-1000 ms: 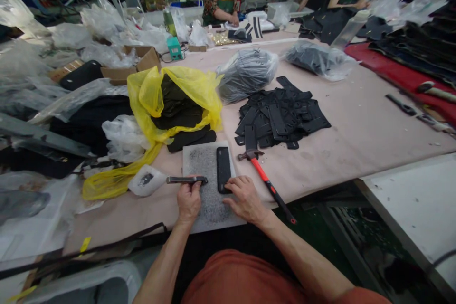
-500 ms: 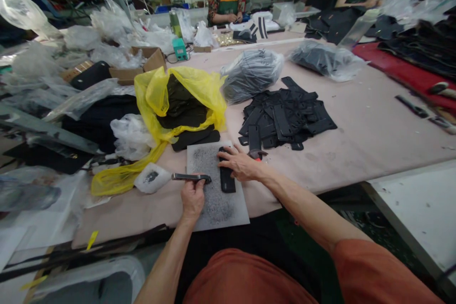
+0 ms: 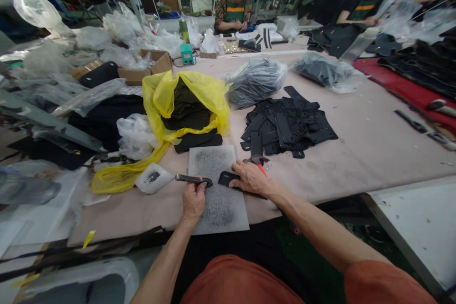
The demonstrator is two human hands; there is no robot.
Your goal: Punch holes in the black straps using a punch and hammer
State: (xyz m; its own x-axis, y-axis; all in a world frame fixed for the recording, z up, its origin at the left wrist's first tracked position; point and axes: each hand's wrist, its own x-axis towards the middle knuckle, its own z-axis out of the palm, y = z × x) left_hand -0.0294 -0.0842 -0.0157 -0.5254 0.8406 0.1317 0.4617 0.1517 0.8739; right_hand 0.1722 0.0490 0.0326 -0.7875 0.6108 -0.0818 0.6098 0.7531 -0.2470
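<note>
My left hand (image 3: 193, 202) is closed around a narrow dark bar-shaped tool (image 3: 188, 179), which points left; its exact kind I cannot make out. My right hand (image 3: 252, 178) grips a flat black strip (image 3: 225, 178) with a rounded end and a small slot, lying at a slant. Both hands are over a pale board (image 3: 228, 221) speckled with black marks. Just beyond the right hand lies a red-handled tool (image 3: 262, 169) with dark jaws, partly hidden. A heap of similar black strips (image 3: 288, 123) is on the table behind it.
A yellow plastic bag (image 3: 153, 97) holding dark pieces stands behind the board. Two clear bags of dark pieces (image 3: 254, 83) lie farther back. Clear plastic bags and a cardboard box (image 3: 162, 67) crowd the left. A co-worker (image 3: 233, 9) sits across the table.
My right hand has drawn the black strip toward the right and turned it from upright to slanted across the board's right edge. The left hand keeps the tool in nearly the same place.
</note>
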